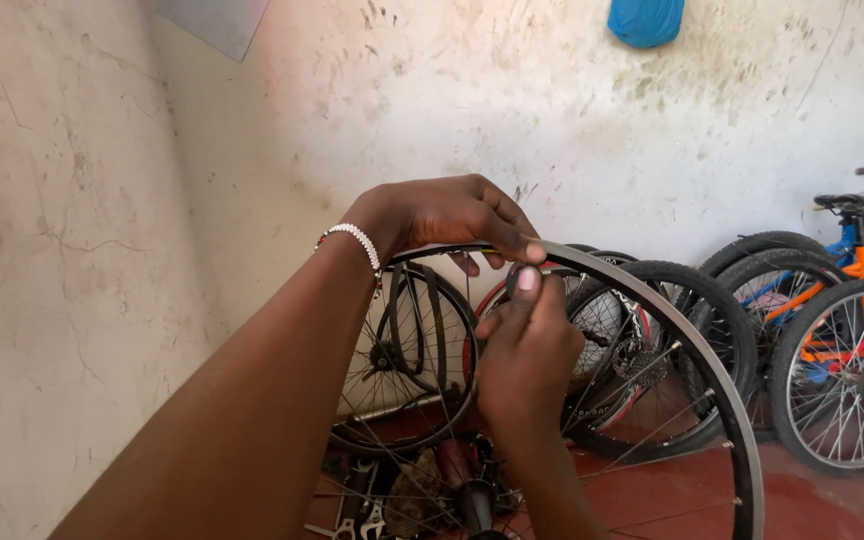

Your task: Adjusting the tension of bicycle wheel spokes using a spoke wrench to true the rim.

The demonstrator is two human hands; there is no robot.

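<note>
Stained wall point(602, 120) behind. My left hand point(442, 215) curls closed over the bare rim point(697, 340) top; my right hand point(527, 350) pinches beneath it. Stacked wheels point(652, 330) crowd close; a loosened grip could drop the rim onto them.

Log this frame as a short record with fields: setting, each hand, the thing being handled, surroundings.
setting: indoors, by a stained pale wall, red floor
left hand: draped over the top of the bare wheel rim, beaded bracelet on the wrist
right hand: thumb pressed up at the rim's top, just below the left fingers
wheel rim: silver, spoked, no tyre, upright before the person
surroundings: loose wheels leaning on the wall, bicycles at right, blue object hanging high
</note>
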